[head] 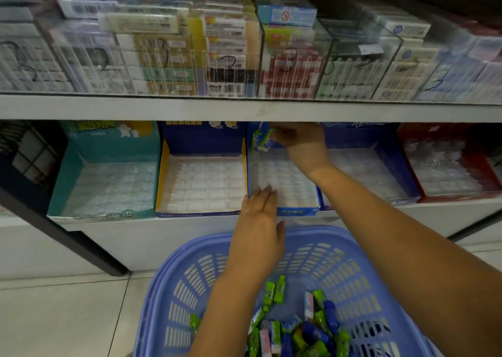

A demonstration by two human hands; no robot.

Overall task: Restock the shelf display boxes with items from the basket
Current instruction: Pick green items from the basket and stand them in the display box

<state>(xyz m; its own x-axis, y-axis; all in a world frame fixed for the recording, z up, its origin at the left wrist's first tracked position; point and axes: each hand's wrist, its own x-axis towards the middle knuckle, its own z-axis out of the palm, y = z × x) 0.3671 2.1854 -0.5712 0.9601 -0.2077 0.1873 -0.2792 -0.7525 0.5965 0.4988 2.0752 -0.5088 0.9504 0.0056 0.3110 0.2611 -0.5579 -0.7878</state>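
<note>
Shelf lip overhangs low, just above right hand. That hand reaches to the back of the middle blue display box and pinches a small bunch of green-and-white candy packets near the rear wall. Left hand lies flat, fingers straight and together, tips over the box's front edge, holding nothing. Clear cell tray lines the box floor between the hands. Teal box and yellow-edged box stand to the left, red box far right. Lavender basket sits below the shelf front, over pale floor tiles. Loose packets are heaped at its near end.
</note>
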